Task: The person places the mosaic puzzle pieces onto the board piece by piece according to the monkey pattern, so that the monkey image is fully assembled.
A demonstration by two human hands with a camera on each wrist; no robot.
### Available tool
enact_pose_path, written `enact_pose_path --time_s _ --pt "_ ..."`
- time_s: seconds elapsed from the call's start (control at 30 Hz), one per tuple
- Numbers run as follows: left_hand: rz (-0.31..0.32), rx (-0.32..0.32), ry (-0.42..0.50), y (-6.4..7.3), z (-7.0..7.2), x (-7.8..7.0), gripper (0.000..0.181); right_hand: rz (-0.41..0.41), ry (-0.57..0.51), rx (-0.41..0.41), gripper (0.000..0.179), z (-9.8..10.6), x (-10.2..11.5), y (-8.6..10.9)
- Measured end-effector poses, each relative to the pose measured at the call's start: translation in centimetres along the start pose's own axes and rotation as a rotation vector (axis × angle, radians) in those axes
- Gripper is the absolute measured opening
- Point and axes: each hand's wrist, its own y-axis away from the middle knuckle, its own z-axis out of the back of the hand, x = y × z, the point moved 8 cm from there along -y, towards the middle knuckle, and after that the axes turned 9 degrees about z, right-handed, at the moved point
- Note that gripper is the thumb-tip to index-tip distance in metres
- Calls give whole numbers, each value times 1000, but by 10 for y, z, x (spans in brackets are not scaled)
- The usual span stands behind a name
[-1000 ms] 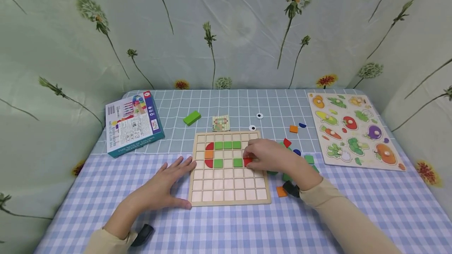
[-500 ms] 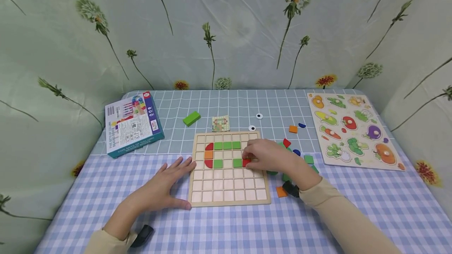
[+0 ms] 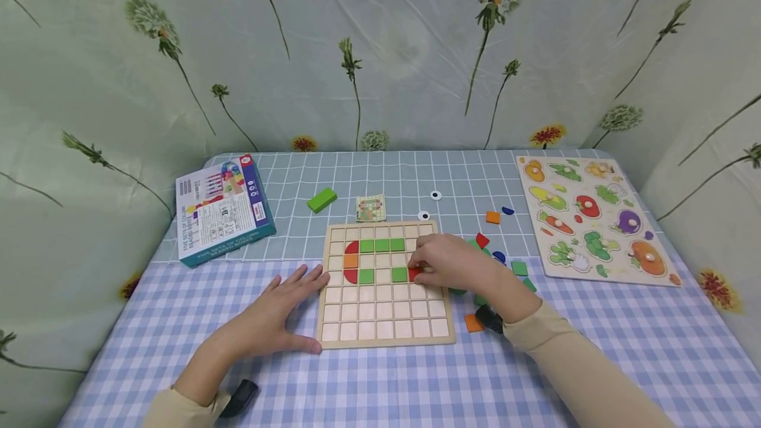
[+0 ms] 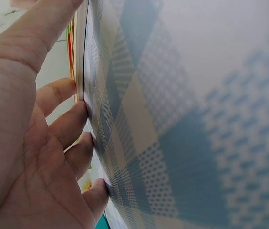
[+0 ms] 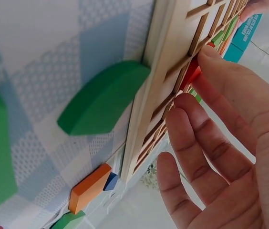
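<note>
Left hand [image 3: 275,316] spread at the board [image 3: 385,329], right hand [image 3: 450,260] is pinching a red tile [image 3: 413,275], apparently seating it; levelling seems needed.

Free bench [image 3: 380,388] is running before the board [image 3: 385,311]; right grip [image 3: 447,261] and loose tiles [image 3: 519,268] are blocking its right side, left grip [image 3: 279,319] its left; card [image 3: 370,208] is crowding its far edge.

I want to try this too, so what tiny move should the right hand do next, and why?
Probably the right hand should press the red piece down into the wooden board. It pinches that piece right beside a green tile, and I can't tell if the piece lies flat. The left hand touches the board's edge.
</note>
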Motion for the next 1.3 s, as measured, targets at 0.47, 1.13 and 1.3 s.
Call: enact_pose_path --time_s 0.47,1.13,1.3 --pt "0 -2 4 1 0 0 116 13 2 -10 15 2 0 -1" --pt "-2 3 21 1 0 -1 116 -429 -60 -102 36 58 -118 77" --pt "-5 -4 16 2 1 0 116 -482 -64 -66 37 56 -137 88"
